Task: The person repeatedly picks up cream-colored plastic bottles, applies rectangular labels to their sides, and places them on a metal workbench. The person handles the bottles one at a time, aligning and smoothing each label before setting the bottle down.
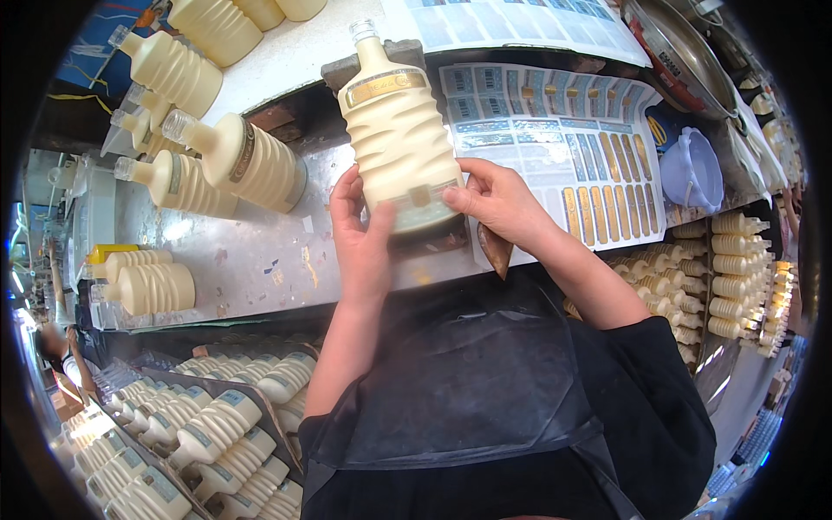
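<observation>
Currently both hands grasp 1 cream ribbed bottle (400, 130) lying on the metal bench (251, 256): left hand (360, 230) at base, right hand (496, 201) pressing lower label (416, 198); sticker sheet (572, 143) alongside.

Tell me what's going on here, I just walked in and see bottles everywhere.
A person holds a cream ribbed bottle lying on a metal bench, left hand at its base, right hand pressing a gold label band near the bottom. Label sheets lie to the right; more bottles lie to the left and in crates below.
</observation>
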{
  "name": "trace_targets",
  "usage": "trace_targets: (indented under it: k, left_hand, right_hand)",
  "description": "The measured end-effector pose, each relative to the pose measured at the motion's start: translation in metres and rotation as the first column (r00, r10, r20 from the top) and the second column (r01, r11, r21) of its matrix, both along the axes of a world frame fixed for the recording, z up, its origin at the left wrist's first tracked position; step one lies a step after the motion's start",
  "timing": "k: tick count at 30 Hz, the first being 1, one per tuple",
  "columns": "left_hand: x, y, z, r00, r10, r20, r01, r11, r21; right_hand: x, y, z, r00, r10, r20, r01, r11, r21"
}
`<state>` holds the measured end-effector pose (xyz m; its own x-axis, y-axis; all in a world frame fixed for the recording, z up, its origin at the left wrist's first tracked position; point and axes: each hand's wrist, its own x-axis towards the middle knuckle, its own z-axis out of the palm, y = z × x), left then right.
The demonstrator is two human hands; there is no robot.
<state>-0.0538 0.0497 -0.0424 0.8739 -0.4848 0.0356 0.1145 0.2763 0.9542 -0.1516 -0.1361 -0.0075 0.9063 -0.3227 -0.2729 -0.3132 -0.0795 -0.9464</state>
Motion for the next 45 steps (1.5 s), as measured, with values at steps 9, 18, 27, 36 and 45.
trace_targets:
  k: [9, 18, 27, 36, 45]
  left_hand:
    - [0.000, 0.001, 0.000, 0.999, -0.022, -0.044, 0.019, 0.998, -0.057]
    - [-0.003, -0.001, 0.003, 0.999, -0.018, -0.027, 0.017, 0.999, -0.037]
    - [-0.002, 0.000, 0.002, 0.999, -0.033, 0.003, 0.033, 0.999, -0.013]
    - [-0.001, 0.008, -0.007, 0.993, -0.049, -0.110, 0.039, 0.995, -0.089]
    - [-0.004, 0.006, -0.007, 0.997, -0.043, -0.066, 0.038, 0.996, -0.079]
  right_hand:
    - [-0.005, -0.007, -0.020, 0.993, 0.006, 0.117, -0.016, 0.996, 0.083]
    - [-0.004, 0.000, -0.006, 0.999, -0.028, 0.044, 0.027, 0.999, 0.022]
    - [-0.004, 0.001, -0.007, 0.999, -0.017, 0.032, 0.017, 1.000, -0.005]
    - [-0.008, -0.007, -0.014, 0.991, 0.030, 0.127, -0.045, 0.992, 0.118]
    - [-0.007, 0.002, -0.003, 0.999, 0.016, 0.046, -0.016, 1.000, -0.001]
